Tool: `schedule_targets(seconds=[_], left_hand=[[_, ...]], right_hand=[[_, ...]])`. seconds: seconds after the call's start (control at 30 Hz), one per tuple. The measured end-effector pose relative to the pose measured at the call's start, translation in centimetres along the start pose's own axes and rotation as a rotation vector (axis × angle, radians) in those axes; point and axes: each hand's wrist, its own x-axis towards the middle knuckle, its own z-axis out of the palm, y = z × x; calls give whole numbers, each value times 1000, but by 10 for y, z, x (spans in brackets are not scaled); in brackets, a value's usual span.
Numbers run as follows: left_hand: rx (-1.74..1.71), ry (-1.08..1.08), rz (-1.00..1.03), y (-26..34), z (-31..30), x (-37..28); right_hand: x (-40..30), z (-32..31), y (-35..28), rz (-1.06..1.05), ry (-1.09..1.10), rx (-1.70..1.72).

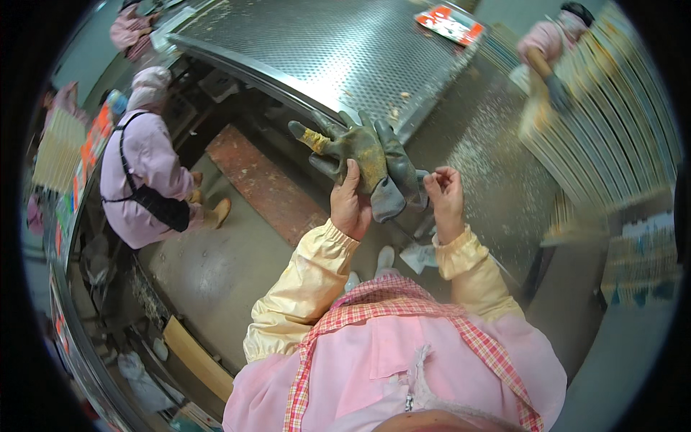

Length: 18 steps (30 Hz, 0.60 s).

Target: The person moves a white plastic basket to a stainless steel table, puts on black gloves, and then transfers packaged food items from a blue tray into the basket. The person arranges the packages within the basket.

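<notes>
My left hand [351,202] grips a pair of grey coated work gloves [364,154] in front of me, thumb across the nearer one. Yellow-brown stains mark that glove's palm, and a yellow wrap or crust rings one finger. Behind it lies the second, darker glove [398,162], with a grey knit cuff [420,189]. At that cuff's edge, the thumb and fingertips of my right hand [447,200] pinch the fabric. Both my hands are bare, below pale yellow sleeve covers [297,291].
A textured metal table [324,59] stands ahead, bearing a red-and-white package [449,24] and crumbs. Stacked trays or boards [599,129] rise at right beside a gloved co-worker [545,48]. Another person [143,162] is at left, near a reddish board [264,183]. Debris dots the floor [480,146].
</notes>
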Motion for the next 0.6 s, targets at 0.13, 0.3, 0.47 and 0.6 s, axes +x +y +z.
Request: schedule_targets(seconds=[0.13, 0.3, 0.47, 0.6], left_hand=[[53, -56, -37, -20, 4, 0], [302, -101, -325, -81, -5, -13], [368, -24, -614, -139, -4, -31], [449, 12, -758, -188, -8, -41]], right_hand=[[-28, -25, -16, 422, -78, 330], [-50, -81, -25, 137, 195, 429], [-63, -170, -27, -171, 491, 53], [-95, -206, -47, -244, 457, -620]])
